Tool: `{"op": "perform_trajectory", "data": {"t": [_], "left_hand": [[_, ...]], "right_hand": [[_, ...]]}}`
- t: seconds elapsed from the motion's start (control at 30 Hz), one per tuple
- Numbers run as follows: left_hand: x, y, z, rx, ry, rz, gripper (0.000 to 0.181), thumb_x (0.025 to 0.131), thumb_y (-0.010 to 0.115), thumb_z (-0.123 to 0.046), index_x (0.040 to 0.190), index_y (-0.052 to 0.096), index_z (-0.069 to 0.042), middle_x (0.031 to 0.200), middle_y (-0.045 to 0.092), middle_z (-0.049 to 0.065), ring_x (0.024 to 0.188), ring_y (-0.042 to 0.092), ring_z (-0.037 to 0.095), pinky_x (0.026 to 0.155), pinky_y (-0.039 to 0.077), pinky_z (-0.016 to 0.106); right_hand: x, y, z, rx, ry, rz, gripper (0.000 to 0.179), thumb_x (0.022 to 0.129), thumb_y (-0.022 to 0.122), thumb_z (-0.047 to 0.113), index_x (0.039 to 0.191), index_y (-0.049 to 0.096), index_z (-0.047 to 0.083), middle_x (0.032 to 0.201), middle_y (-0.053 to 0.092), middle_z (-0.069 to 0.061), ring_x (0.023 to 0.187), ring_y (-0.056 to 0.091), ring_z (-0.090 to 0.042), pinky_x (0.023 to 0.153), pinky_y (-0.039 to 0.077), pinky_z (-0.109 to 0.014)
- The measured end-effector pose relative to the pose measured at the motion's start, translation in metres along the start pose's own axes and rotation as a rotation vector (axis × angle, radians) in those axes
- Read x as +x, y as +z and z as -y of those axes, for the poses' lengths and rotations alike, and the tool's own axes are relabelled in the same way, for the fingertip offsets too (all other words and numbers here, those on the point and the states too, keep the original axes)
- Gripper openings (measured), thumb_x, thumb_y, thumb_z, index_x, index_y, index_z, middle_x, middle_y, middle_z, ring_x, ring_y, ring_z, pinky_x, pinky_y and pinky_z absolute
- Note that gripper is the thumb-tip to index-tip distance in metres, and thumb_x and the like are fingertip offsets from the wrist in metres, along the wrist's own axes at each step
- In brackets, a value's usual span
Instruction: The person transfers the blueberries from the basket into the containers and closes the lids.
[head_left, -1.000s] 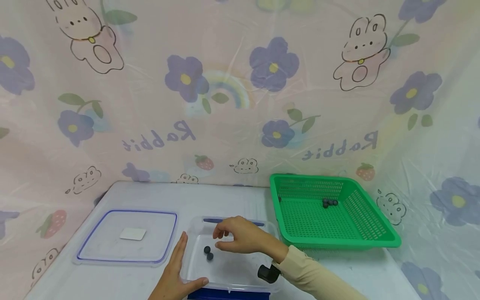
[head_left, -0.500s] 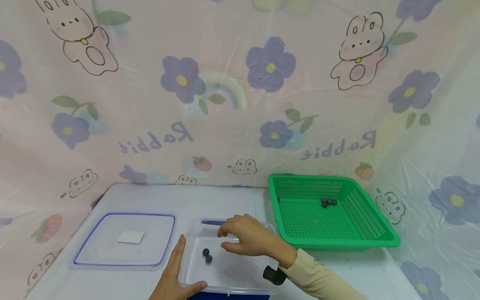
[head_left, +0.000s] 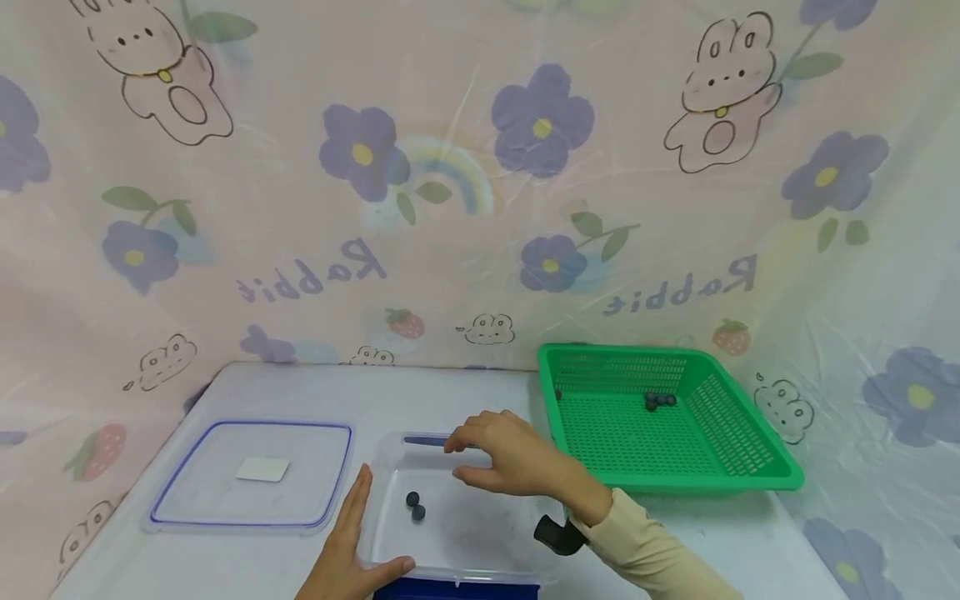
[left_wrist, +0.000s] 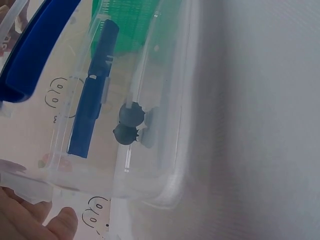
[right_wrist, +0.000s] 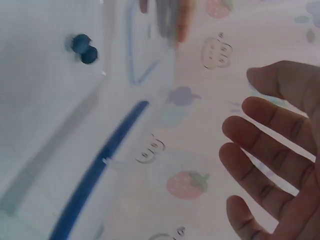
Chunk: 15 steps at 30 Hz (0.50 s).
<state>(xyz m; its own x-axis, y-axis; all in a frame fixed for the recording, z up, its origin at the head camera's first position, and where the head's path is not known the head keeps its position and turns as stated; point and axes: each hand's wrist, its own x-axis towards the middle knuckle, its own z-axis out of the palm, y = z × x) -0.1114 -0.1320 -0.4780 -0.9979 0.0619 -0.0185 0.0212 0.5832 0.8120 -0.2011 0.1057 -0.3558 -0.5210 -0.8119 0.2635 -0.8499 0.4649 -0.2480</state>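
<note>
A clear plastic box [head_left: 480,542] with blue clips stands at the front middle. Inside it, two small dark round berries [left_wrist: 131,115], like blueberries, sit side by side near the left wall in the head view. My left hand [head_left: 347,546] rests against the box's left front corner, fingers straight along the side and thumb at the front rim. Above the box's back right part hovers my right hand [head_left: 513,458]. Its fingers [right_wrist: 265,120] are spread and loosely bent in the right wrist view, with nothing between them.
At the back right, a green basket [head_left: 626,483] holds several more dark berries [head_left: 660,401]. Left of the box lies a clear lid [head_left: 187,500] with a blue seal and a white label [head_left: 262,469]. A printed curtain [head_left: 450,267] hangs behind the table.
My right hand has drifted up and to the right, away from the two berries. The left hand stays at the box's corner, and the berries keep their places.
</note>
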Motion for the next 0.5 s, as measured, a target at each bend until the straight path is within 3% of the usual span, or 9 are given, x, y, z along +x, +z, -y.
{"op": "perform_trajectory", "data": {"t": [0.3,0.5], "left_hand": [[0.000,0.001,-0.002,0.007,-0.032,0.001,0.115,0.062,0.073,-0.053,0.142,-0.007,-0.029,0.147,-0.004,0.008,0.127,0.012,0.041,0.086,0.017,0.067],[0.000,0.000,0.000,-0.004,-0.012,0.008,0.115,0.063,0.073,-0.051,0.142,-0.007,-0.028,0.147,-0.004,0.008,0.128,0.008,0.038,0.088,0.014,0.067]], "right_hand": [[-0.008,-0.031,-0.020,0.167,0.043,-0.068,0.023,0.083,0.063,0.028,0.103,0.061,0.018,0.097,0.057,0.015,0.088,0.051,-0.002,0.076,0.044,-0.022],[-0.016,-0.050,-0.038,0.237,0.061,-0.173,0.023,0.082,0.064,0.029,0.104,0.060,0.023,0.098,0.058,0.016,0.088,0.052,-0.003,0.073,0.045,-0.027]]}}
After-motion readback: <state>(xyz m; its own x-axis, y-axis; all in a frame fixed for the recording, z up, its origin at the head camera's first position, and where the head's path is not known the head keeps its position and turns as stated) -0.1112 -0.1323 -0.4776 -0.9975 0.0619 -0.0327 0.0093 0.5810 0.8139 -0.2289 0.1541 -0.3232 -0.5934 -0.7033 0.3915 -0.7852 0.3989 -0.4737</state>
